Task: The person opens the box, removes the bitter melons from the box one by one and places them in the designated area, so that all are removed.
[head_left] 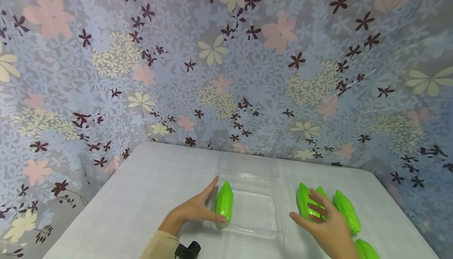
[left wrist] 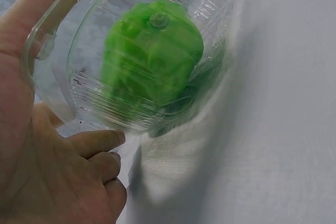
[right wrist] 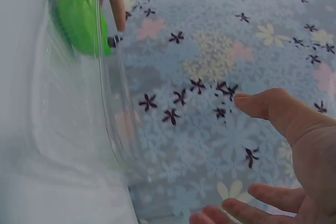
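Note:
On the white table lies a clear plastic container (head_left: 255,211), with one glossy green, elongated piece (head_left: 224,202) along its left side. In the left wrist view that green piece (left wrist: 152,51) shows a lobed end with a small round stub through the clear wall. My left hand (head_left: 196,209) grips the container's left end, thumb and forefinger spread along its side. My right hand (head_left: 329,221) hovers at the right, in front of more green pieces (head_left: 303,200), fingers spread and loosely bent. In the right wrist view this hand (right wrist: 294,166) holds nothing.
Another green piece (head_left: 347,211) lies right of my right hand, and one more (head_left: 366,249) near the bottom edge of the head view. Behind the white table (head_left: 170,164) rises a flower-patterned wall covering (head_left: 226,74). A black wrist strap (head_left: 187,250) shows at the left sleeve.

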Demonstrator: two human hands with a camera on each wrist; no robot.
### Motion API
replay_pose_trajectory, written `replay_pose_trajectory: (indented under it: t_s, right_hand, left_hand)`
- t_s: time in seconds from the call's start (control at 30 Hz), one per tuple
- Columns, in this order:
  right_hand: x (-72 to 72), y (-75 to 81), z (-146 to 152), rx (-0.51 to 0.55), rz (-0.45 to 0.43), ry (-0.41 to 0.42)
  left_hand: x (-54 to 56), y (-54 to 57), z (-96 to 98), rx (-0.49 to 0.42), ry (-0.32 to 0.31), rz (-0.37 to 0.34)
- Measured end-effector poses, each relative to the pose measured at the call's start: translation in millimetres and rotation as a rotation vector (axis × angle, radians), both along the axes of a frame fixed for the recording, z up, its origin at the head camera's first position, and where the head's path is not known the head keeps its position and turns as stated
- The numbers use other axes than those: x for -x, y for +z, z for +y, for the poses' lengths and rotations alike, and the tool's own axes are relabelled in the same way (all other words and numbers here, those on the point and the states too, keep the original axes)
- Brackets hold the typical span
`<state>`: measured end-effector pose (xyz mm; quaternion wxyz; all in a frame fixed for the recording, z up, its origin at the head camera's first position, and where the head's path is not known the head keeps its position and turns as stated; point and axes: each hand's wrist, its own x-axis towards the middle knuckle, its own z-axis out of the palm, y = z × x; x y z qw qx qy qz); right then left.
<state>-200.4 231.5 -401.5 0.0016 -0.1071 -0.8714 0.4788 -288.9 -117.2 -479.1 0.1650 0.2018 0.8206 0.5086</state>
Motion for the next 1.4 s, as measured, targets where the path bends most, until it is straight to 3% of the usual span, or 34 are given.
replay_pose_trajectory:
  t_s: [0.5,0.87,1.13,1.4]
  right_hand:
    - [25.5,-18.7,-62.5,0.149,0.057,0.138]
    - [43.9,-34.0,-98.5,0.228,-0.045,0.274]
    - [56.6,-44.4,-122.9,0.191,-0.092,0.353]
    - [63.8,-46.6,-137.7,0.122,-0.09,0.349]
  left_hand:
    - [-0.7,0.8,1.0,0.009,0.013,-0.003]
    - [-1.6,-0.5,-0.3,-0.021,0.001,-0.031]
    - [0.3,-0.2,-1.6,-0.026,-0.002,-0.037]
    - [0.2,-0.9,-0.6,-0.045,-0.021,-0.045]
